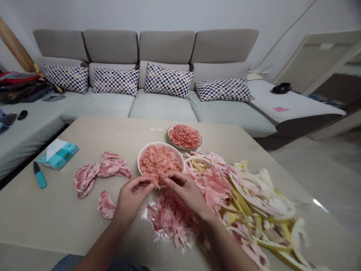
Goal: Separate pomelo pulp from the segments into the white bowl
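Observation:
Both hands meet over the near rim of a white bowl (138, 165) heaped with loose pink pomelo pulp (160, 160). My left hand (132, 197) is closed in a pinch, with a small piece of pomelo pulp (156, 184) at its fingertips. Close beside it, my right hand (187, 192) also pinches thumb against fingers; what lies between them is too small to make out. Peeled-apart pomelo segments (109, 169) lie left of the bowl, and a single segment (106, 205) rests by my left wrist. Below my right hand spreads a pile of pink membrane scraps (172, 216).
A dark-rimmed plate of pulp (184, 136) stands behind the bowl. Yellow-white pomelo rinds (262, 203) cover the table's right side. At the left lie a tissue pack (60, 154) and a knife with a teal handle (40, 177). A grey sofa (160, 107) stands behind the table.

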`<state>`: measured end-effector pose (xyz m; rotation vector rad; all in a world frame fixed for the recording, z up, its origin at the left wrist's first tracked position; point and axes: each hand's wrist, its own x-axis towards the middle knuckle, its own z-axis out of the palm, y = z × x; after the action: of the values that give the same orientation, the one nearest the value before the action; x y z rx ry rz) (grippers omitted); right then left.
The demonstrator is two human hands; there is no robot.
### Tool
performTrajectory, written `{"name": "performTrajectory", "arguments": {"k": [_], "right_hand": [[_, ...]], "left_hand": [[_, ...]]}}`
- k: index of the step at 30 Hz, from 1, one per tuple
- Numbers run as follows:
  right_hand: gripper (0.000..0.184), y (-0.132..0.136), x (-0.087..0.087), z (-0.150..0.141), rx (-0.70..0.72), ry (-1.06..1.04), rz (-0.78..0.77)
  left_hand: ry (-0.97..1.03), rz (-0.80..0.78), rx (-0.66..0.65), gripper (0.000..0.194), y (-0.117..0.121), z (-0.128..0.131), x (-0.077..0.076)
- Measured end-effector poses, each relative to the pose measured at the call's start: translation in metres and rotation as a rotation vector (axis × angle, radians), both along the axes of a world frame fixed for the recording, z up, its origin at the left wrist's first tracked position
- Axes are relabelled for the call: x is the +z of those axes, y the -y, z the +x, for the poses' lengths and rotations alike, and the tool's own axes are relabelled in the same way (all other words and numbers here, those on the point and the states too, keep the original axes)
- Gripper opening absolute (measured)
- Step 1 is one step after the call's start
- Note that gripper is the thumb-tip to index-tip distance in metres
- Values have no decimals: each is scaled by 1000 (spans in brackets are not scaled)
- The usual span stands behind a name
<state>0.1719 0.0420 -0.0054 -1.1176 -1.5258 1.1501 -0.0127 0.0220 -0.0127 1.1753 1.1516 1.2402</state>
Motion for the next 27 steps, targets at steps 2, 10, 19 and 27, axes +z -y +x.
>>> {"name": "performTrajectory", "arguments": {"k": [2, 10, 19, 27], "right_hand": [[15, -10, 1, 3, -21, 44, 43], [27, -25, 20, 0, 92, 158, 141], [23, -36, 22, 15, -33, 233, 234], [9, -27, 17, 1, 74, 112, 151]], "left_hand": [[83, -89, -9, 20, -5, 0, -2], [-17, 69, 56, 14, -23, 8, 1], [195, -124, 36, 26, -38, 15, 5], [234, -62, -26, 23, -42, 17, 2]]}}
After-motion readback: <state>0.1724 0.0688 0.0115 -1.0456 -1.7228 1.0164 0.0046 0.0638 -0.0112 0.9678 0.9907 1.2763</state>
